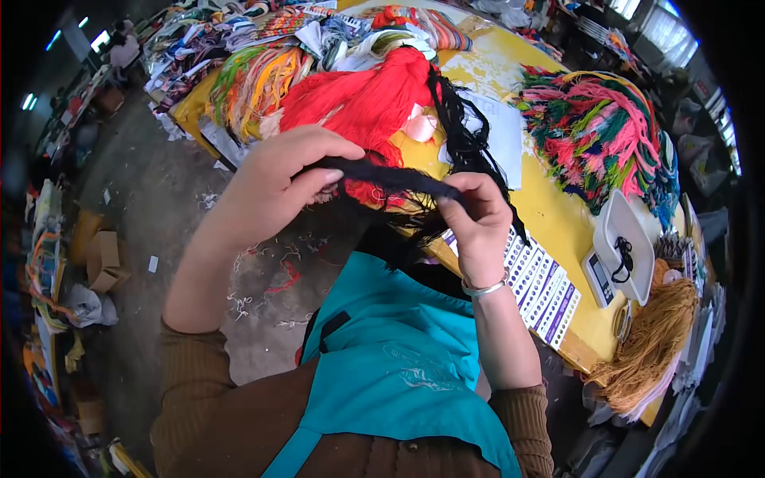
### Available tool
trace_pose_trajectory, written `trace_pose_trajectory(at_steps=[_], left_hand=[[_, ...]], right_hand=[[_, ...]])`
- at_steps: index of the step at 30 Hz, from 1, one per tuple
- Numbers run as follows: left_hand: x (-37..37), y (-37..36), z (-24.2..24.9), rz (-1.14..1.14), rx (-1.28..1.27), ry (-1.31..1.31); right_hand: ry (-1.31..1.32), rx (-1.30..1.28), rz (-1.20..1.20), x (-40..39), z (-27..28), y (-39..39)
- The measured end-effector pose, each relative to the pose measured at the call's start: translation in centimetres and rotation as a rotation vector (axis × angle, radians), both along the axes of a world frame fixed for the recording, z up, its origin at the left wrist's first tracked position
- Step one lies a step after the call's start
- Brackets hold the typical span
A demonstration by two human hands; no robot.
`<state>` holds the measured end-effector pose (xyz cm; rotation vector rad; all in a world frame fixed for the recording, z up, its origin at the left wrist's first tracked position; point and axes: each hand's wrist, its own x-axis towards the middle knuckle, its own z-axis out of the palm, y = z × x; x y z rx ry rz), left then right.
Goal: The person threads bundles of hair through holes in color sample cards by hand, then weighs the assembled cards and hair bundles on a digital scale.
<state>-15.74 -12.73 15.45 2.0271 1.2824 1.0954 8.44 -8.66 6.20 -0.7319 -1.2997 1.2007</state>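
Observation:
A bundle of black yarn (pixel 390 176) is stretched between my two hands, above the near edge of the table. My left hand (pixel 299 171) pinches its left end between thumb and fingers. The other end is gripped by my right hand (pixel 480 219), which has a silver bangle on the wrist. Loose black strands dangle below the bundle. Behind my hands, a big heap of red yarn (pixel 343 99) lies on the yellow table (pixel 550 211). More black yarn (pixel 466 127) trails down beside it, next to a pale pink round object (pixel 421 126).
On the right are a multicoloured yarn heap (pixel 594 135), a white scale with tray (pixel 625 247) holding a small black strand, and tan yarn (pixel 657 342). A printed chart (pixel 546 291) lies along the near edge. Cardboard boxes (pixel 106 261) and thread scraps are on the floor at left.

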Motion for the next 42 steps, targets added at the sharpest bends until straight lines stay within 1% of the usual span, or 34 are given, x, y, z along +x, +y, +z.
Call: trace_pose_trajectory(at_steps=[1,2,4,5,6,7,8,10,11,12,14,15,16,18,19,21,22,24,25,26,27,28,30,32,34,35,36,38,39,41,42], left_hand=[[-0.2,-0.2,0.3,0.023,0.022,0.054],[-1.2,0.8,0.0,-0.015,0.403,0.246],[-1.6,0.4,1.0,0.163,0.544,0.231],[-1.2,-0.2,1.7,0.243,0.537,0.107],[-1.4,-0.2,2.4,0.255,0.642,0.104],[-1.7,0.1,3.1,0.266,0.747,0.099],[-1.9,0.2,3.8,0.258,0.799,0.088],[-1.7,0.1,5.3,0.264,0.908,0.081],[-1.6,0.1,6.1,0.216,0.923,-0.027],[-1.1,-0.3,6.8,0.218,0.929,-0.027],[0.0,-1.0,8.1,0.087,0.857,-0.02],[0.5,-1.1,8.3,0.033,0.799,0.009],[1.1,-1.1,8.4,0.04,0.776,0.053],[2.4,-0.9,8.5,0.013,0.755,0.122],[2.8,-0.7,8.2,0.019,0.75,0.135],[3.3,-0.4,7.7,0.007,0.716,0.143],[3.2,-0.3,7.4,0.005,0.72,0.142],[3.1,0.0,6.8,0.013,0.652,0.144],[3.0,0.2,6.4,0.032,0.604,0.103],[2.8,0.3,6.1,0.035,0.602,0.104],[2.5,0.5,5.8,0.06,0.491,0.042],[2.2,0.9,5.4,0.082,0.379,-0.018],[1.5,2.5,4.5,0.068,0.404,-0.072],[0.9,3.5,3.9,0.08,0.372,-0.221],[0.8,3.8,3.8,0.097,0.376,-0.218],[0.8,3.9,3.8,0.113,0.38,-0.215],[0.8,4.1,3.7,0.112,0.38,-0.216],[0.8,4.5,3.5,0.118,0.435,-0.223],[1.0,4.6,3.4,0.115,0.433,-0.224],[1.8,4.4,3.3,0.086,0.336,-0.195],[2.2,4.3,3.3,0.063,0.287,-0.23]], right_hand=[[0.003,0.042,-0.052,0.0,0.0,-0.1],[-0.021,0.06,-0.103,-0.1,0.0,-0.3],[-0.387,0.238,-0.126,0.0,-0.4,-0.7],[-0.471,0.089,0.054,0.1,-0.4,-1.4],[-0.626,0.108,0.297,0.6,-0.6,-1.2],[-0.804,0.085,0.427,0.9,-0.1,-1.2],[-0.807,0.091,0.426,1.2,-0.4,-0.9],[-0.649,0.022,0.578,1.3,-0.7,-0.4],[-0.636,-0.163,0.671,1.9,-0.1,0.4],[-0.628,-0.054,0.546,1.8,0.5,0.8],[-0.606,0.262,0.263,1.3,2.7,1.2],[-0.401,0.174,0.288,0.5,4.5,1.0],[-0.24,0.234,0.3,-0.3,6.3,0.8],[-0.082,0.318,0.264,-2.1,9.4,-0.5],[-0.029,0.298,0.269,-2.9,10.6,-1.2],[0.092,0.207,0.349,-3.8,10.7,-0.9],[0.068,0.198,0.318,-4.2,10.0,-0.4],[-0.063,0.202,0.325,-4.0,9.0,-0.3],[-0.067,0.165,0.327,-4.3,8.7,-0.8],[0.007,0.115,0.328,-4.8,8.0,-1.1],[0.082,0.064,0.326,-5.3,7.0,-1.0],[0.014,0.045,0.372,-4.7,5.9,-0.3],[-0.009,-0.092,0.43,-3.8,4.6,0.0],[-0.026,-0.079,0.453,-3.5,3.6,-0.1],[-0.023,-0.162,0.401,-3.3,3.0,-0.2],[-0.093,-0.201,0.476,-2.4,3.0,0.1],[-0.094,-0.201,0.474,-2.0,2.6,0.5],[-0.122,-0.131,0.329,-1.6,1.5,1.5],[-0.047,-0.082,0.292,-1.8,1.9,1.5],[-0.013,-0.064,0.344,-2.5,3.8,1.0],[-0.018,0.029,0.278,-3.6,3.8,1.0]])
